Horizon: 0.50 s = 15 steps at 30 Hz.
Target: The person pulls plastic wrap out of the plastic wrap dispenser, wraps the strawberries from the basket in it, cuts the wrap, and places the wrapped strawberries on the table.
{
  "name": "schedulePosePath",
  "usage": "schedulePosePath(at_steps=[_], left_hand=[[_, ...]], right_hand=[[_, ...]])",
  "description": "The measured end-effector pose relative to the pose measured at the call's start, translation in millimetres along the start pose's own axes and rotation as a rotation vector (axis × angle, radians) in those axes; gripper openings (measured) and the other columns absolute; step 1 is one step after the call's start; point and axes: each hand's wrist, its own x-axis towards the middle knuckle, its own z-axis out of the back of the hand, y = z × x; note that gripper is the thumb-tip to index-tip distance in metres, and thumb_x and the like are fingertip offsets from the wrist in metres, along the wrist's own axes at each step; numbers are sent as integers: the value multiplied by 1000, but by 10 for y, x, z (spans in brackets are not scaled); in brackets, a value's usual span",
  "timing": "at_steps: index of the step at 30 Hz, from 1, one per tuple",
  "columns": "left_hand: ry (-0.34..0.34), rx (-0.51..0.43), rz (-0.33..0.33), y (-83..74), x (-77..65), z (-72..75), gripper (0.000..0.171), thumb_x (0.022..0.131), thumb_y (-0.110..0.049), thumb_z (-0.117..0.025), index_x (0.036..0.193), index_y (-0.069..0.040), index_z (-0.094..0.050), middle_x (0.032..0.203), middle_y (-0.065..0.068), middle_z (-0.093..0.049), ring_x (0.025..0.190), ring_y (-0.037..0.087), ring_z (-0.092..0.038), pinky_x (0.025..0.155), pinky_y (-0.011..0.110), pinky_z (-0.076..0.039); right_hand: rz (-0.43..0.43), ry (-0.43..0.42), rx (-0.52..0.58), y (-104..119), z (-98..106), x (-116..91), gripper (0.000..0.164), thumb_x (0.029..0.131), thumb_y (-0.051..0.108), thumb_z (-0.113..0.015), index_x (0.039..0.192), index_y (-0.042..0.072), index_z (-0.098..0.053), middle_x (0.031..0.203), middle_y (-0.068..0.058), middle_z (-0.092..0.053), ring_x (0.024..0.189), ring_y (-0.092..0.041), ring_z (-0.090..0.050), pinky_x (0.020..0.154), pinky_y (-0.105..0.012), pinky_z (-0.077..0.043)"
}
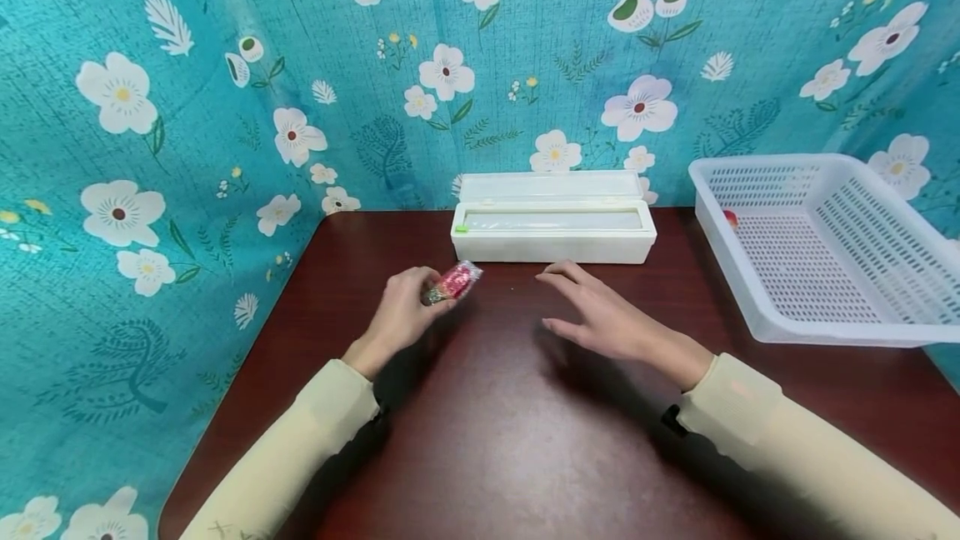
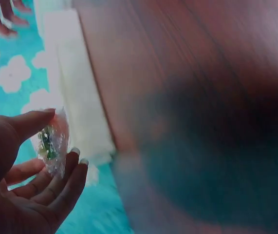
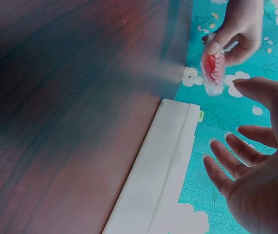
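Note:
My left hand (image 1: pixel 401 305) pinches a strawberry (image 1: pixel 457 280) wrapped in crinkled clear film, thumb on one side and fingers on the other. Its green end lies toward the palm, and the red end points toward the right hand. In the left wrist view the green part of the strawberry (image 2: pixel 48 144) shows through the film. Across from it, my right hand (image 1: pixel 611 319) hovers over the table with thumb and fingers spread apart, holding nothing. Behind both hands stands a white cling film dispenser (image 1: pixel 551 250), its clear lid raised and a roll visible inside.
A white perforated plastic basket (image 1: pixel 757 315) sits at the right of the dark red-brown table (image 1: pixel 480 440), with a small red thing (image 1: pixel 730 218) at its left wall. The dispenser's left end carries a green slider (image 1: pixel 461 228). Blue flowered cloth (image 1: pixel 420 140) hangs behind and at the left.

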Motion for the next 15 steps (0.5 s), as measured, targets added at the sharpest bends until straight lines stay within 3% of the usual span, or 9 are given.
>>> schedulePosePath(at_steps=[5, 15], left_hand=[[-23, 62, 149, 265, 94, 17, 41, 88, -28, -83, 114, 0, -67, 106, 15, -69, 88, 26, -60, 78, 39, -54], [1, 126, 298, 537, 260, -19, 43, 89, -31, -81, 114, 1, -65, 107, 20, -67, 87, 31, -62, 77, 42, -55]], right_hand=[[-23, 26, -22, -52, 0, -73, 60, 95, 25, -75, 145, 4, -52, 144, -9, -48, 127, -25, -54, 104, -47, -47], [-70, 176, -123, -268, -106, -269, 56, 95, 23, -73, 143, 2, -54, 144, -17, -49, 122, -34, -57, 98, -54, -49]])
